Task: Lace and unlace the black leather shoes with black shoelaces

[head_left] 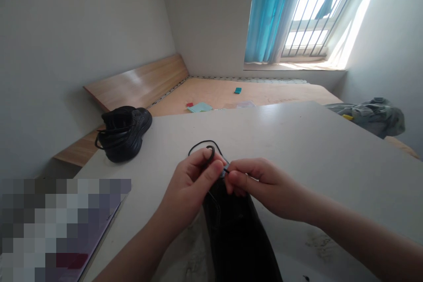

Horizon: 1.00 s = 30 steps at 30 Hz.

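Observation:
Both hands meet over a long black item [238,233], apparently a shoe, lying on the white table and running to the bottom edge; its shape is too dark to make out fully. My left hand [194,176] pinches a black shoelace [205,142], part of which curls over its fingers and loops out beyond them. Between finger and thumb, my right hand [254,180] grips a short stretch of lace close to the left fingertips. A small grey patterned patch shows between the hands. Another black shoe [124,134] stands at the table's left corner, its lace hanging loose.
The white table [280,141] spreads beneath the hands. Behind it lies a bed surface [284,92] with small teal and red items and a pale green sheet. Grey-green cloth [373,116] is heaped at the right. A purple-edged item [105,229], partly pixelated, sits lower left.

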### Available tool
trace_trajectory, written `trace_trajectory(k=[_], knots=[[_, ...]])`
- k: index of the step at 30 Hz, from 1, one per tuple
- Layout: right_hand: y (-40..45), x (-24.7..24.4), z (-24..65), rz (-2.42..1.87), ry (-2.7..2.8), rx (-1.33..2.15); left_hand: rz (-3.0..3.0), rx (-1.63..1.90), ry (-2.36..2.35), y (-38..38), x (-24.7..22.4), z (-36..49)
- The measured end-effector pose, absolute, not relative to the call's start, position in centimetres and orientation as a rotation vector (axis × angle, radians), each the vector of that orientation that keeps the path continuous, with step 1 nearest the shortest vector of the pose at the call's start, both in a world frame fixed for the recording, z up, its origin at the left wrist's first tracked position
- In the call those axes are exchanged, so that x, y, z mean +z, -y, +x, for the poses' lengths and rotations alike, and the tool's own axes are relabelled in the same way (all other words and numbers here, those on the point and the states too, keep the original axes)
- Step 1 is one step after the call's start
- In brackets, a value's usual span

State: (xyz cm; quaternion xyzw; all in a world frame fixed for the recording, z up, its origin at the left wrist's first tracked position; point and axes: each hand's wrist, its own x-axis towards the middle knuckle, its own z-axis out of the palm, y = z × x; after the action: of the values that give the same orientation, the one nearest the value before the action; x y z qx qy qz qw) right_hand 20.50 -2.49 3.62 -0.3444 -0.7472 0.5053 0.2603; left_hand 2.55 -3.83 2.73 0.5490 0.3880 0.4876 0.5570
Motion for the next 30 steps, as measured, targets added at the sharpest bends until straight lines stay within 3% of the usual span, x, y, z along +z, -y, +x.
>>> trace_trajectory(k=[6,12,30], knots=[[2.6,6.4,18.6,-1.008,2.069,1.116,0.526,1.399,-0.504,3.9,5.4,0.9],[3.4,5.3,16.6,-1.321,2.386,0.781,0.296,1.467,-0.500,4.5,5.8,0.7],[3.8,3.9,16.6,-1.284,2.291,0.881,0.228,1.532,-0.688,3.5,4.0,1.9]])
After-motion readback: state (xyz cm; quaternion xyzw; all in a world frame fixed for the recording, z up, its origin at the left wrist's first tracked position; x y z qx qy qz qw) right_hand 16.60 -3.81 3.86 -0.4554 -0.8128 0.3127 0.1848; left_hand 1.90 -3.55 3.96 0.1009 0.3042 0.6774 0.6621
